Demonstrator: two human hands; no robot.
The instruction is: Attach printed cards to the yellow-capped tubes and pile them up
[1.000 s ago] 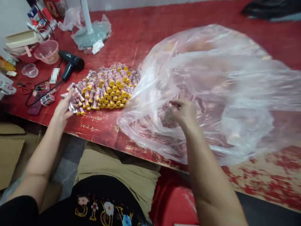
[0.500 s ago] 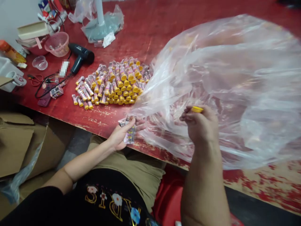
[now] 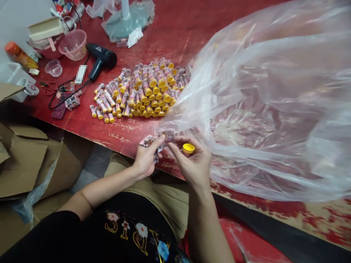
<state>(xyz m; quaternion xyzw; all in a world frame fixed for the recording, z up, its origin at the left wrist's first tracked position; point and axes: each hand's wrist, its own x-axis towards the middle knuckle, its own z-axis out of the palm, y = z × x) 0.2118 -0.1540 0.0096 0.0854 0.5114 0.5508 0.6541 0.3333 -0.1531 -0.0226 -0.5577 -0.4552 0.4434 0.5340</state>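
Both hands meet at the near edge of the red table (image 3: 131,129). My left hand (image 3: 146,159) pinches a small clear printed sleeve (image 3: 168,136) together with a few more of the same. My right hand (image 3: 192,162) is closed on a small tube with a yellow cap (image 3: 188,148) and its fingertips touch the sleeve. A pile of several yellow-capped labelled tubes (image 3: 142,93) lies on the table just beyond. A big clear plastic bag (image 3: 268,98) billows to the right, next to my right hand.
A black heat gun (image 3: 101,61) with its cord lies at the back left, beside a pink basket (image 3: 73,44), a clear cup (image 3: 53,67), a white mug (image 3: 27,87) and a fan base (image 3: 126,18). Cardboard boxes (image 3: 24,160) stand on the floor at left.
My left hand came back from the tube pile to the table edge with sleeves. My right hand drew out of the bag with a yellow-capped tube and met the left hand.
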